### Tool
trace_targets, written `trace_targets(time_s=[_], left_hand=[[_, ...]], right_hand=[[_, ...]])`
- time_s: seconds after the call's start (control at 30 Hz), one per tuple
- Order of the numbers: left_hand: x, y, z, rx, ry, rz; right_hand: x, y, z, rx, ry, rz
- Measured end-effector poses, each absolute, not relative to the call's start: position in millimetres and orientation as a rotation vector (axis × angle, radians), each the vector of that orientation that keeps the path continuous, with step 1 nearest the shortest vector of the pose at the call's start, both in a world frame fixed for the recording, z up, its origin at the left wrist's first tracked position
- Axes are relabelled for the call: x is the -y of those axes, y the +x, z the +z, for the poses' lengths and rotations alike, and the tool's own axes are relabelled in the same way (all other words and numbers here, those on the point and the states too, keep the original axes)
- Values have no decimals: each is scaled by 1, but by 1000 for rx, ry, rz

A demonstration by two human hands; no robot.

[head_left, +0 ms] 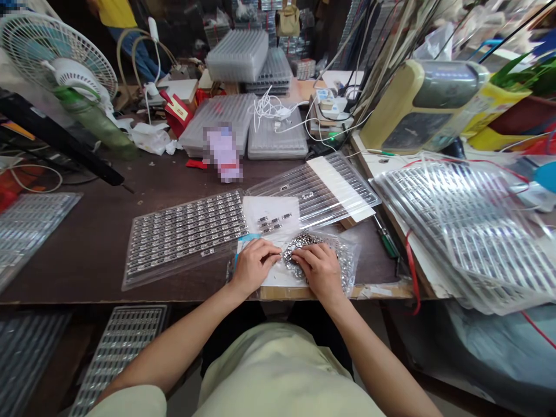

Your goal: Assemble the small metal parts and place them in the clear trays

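My left hand [253,265] is over the white sheet [273,277], thumb and fingers pinched together at the edge of a pile of small shiny metal parts [310,238]. What sits in that pinch is too small to make out. My right hand [322,267] reaches into the same pile with fingertips closed, and whatever they grip is hidden. Beyond both hands, several small black-and-silver connectors [274,221] lie loose on white paper. To the left, a clear plastic tray [152,282] carries rows of similar connectors, with one connector [207,252] lying apart near its front edge.
Behind the paper lies a clear ribbed tray [269,186] with a cream strip [341,188] across it. A green-handled screwdriver [386,242] is at the right. Stacked clear trays [469,231] overhang the right side. A fan [61,55] stands far left.
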State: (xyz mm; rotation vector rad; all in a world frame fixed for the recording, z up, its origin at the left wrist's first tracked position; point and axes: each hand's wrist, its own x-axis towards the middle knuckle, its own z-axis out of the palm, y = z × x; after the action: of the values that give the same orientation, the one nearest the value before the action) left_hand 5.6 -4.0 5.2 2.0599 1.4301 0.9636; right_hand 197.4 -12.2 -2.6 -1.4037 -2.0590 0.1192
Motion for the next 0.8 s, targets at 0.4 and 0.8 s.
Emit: trace_targets(time_s=[0.4,0.8], left_hand=[[3,7,3,-1395,1984,952],[2,-14,18,-1424,1383,1255]], right_hand=[[8,197,0,1915,-1306,248],[10,208,10,2062,-1598,19]])
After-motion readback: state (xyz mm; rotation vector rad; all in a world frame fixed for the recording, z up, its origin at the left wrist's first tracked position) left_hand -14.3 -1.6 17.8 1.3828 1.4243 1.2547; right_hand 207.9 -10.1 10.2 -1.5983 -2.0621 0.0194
